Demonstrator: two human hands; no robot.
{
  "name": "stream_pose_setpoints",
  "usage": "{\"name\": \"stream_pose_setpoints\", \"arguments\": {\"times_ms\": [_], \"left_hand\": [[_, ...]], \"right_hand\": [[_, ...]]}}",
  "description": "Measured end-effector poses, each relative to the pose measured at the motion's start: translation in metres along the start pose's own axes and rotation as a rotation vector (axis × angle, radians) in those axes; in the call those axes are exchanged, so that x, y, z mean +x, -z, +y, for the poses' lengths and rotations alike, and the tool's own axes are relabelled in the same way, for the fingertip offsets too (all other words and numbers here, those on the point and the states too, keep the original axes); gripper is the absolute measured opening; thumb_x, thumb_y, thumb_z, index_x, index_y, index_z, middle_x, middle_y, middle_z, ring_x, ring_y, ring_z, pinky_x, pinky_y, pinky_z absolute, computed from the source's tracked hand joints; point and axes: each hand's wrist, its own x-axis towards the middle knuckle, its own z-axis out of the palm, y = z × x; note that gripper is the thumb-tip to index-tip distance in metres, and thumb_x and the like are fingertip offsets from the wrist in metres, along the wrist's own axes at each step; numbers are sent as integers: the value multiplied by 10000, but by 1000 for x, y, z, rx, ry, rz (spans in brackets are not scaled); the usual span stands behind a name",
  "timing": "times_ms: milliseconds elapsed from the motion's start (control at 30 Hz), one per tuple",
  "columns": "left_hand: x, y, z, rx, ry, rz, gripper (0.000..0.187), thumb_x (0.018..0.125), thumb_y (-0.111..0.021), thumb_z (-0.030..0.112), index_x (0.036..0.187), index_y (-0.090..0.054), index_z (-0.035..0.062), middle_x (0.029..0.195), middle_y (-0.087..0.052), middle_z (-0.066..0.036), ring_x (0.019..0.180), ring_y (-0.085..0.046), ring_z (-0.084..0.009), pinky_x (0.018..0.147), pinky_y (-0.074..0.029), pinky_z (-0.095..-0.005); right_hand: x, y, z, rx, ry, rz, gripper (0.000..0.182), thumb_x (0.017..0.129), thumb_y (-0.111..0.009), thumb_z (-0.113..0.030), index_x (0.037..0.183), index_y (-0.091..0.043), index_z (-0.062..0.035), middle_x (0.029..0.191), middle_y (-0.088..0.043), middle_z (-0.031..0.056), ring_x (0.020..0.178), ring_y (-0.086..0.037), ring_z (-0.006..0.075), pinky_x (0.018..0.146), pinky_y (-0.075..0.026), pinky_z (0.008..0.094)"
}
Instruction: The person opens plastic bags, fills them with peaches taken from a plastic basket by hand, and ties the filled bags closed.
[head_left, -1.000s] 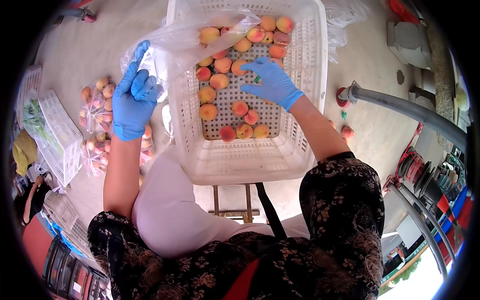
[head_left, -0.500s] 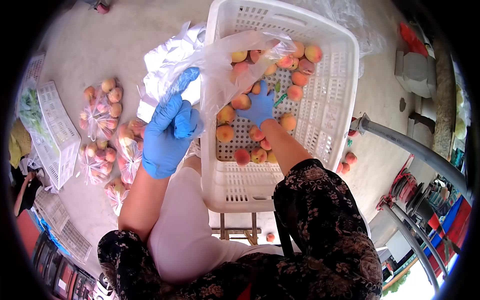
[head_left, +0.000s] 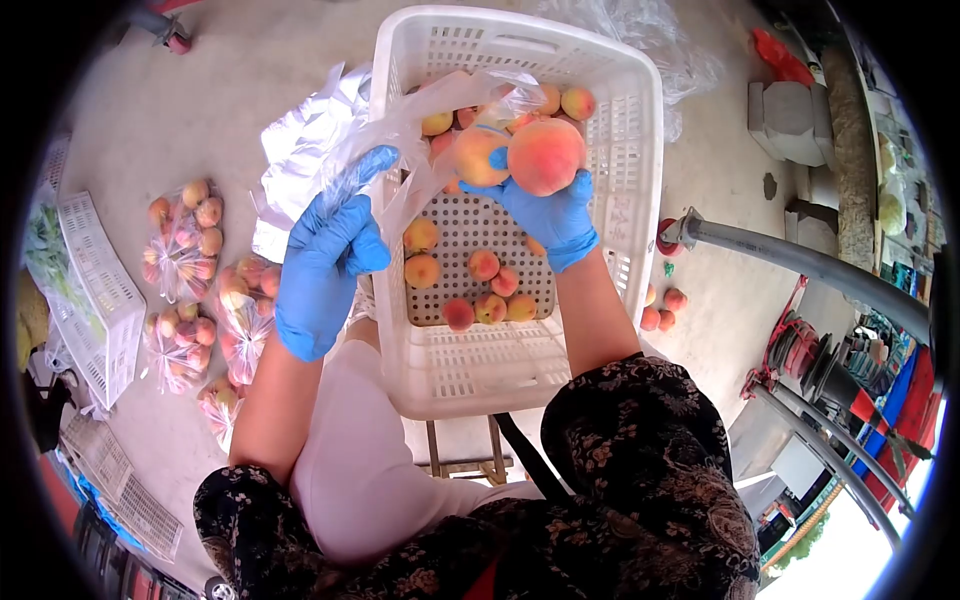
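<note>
My left hand (head_left: 335, 255), in a blue glove, grips the edge of a clear plastic bag (head_left: 405, 135) beside the left rim of a white crate (head_left: 480, 395). The bag stretches over the crate's upper left part. In my right hand (head_left: 550, 215), also gloved in blue, are two peaches: a large pink one (head_left: 546, 157) and a yellower one (head_left: 480, 157) to its left. They are held up above the crate. More peaches (head_left: 458, 314) lie on its perforated floor, at the near end, the left side and the far end.
Bagged peaches (head_left: 182, 240) stand on the floor at the left, beside a white crate with greens (head_left: 105, 290). White sheets (head_left: 305, 150) lie left of the big crate. A grey metal pole (head_left: 800, 265) extends at the right, near loose peaches (head_left: 675, 299).
My right hand has come up from the crate floor with two peaches. My left hand still holds the bag. The view has shifted slightly, so the crate appears further left.
</note>
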Motion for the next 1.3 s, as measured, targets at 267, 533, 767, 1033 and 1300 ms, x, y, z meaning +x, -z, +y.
{"name": "stream_pose_setpoints", "arguments": {"times_ms": [267,533,767,1033,1300], "left_hand": [[35,-22,-29,765,-507,-99,769,674,-778,248,1310,-392,52,1036,-602,-59,920,-559,-93,806,-454,-232],[37,-23,-44,530,-481,-6,621,658,-753,162,1203,-470,64,1060,-600,-75,930,-591,-122,778,-507,-269],[38,-27,-43,516,-445,21,605,652,-752,129,1185,-476,49,1009,-612,-59,859,-587,-98,770,-499,-246],[38,-16,-49,445,-229,-27,581,704,-741,96,1219,-477,47,876,-581,13,662,-482,-27,618,-446,-180],[27,-9,-38,389,-82,83,359,856,-574,108,1209,-515,75,784,-556,52,604,-457,2,492,-357,-160]], "right_hand": [[-6,-52,-7,-605,-210,213,725,783,-612,-422,1285,-331,18,1225,-464,101,1147,-436,180,974,-355,331],[-9,-74,-10,-804,-62,176,768,771,-670,-219,1311,-199,59,1174,-487,128,1075,-488,172,921,-400,285],[-5,-70,0,-768,-10,295,660,796,-646,-286,1260,-320,52,1132,-514,103,1045,-490,148,902,-401,277],[-14,-67,10,-586,-198,418,605,812,-598,-447,1182,-462,13,1124,-518,87,1070,-456,141,938,-350,270],[-62,-15,-10,-167,-201,307,750,792,-455,-613,1215,-447,5,1147,-525,135,1071,-503,236,888,-438,372]]}}
